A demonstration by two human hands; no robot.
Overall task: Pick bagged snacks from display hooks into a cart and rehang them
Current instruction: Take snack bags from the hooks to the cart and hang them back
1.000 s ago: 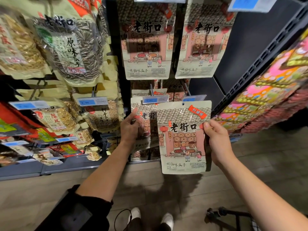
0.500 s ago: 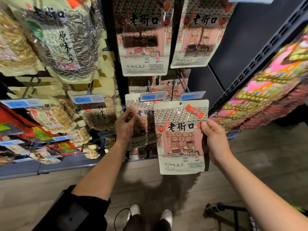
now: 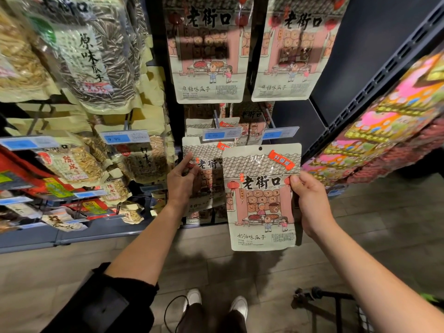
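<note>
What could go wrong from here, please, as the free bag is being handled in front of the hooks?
1. The right hand pinches the beige printed seed bag with the red corner label by one edge only, so it might swing or slip.
2. Its small hang hole sits below the blue-tagged metal hook, so threading may miss.
3. The left hand holds the hanging beige bag beside it, which could come off its hook.

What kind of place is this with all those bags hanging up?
Most likely a shop's snack aisle. Bagged snacks hang in rows on display hooks, like this hanging bag, blue price tags sit above them, and a cart stands on the floor. The right hand holds one bag.
</note>
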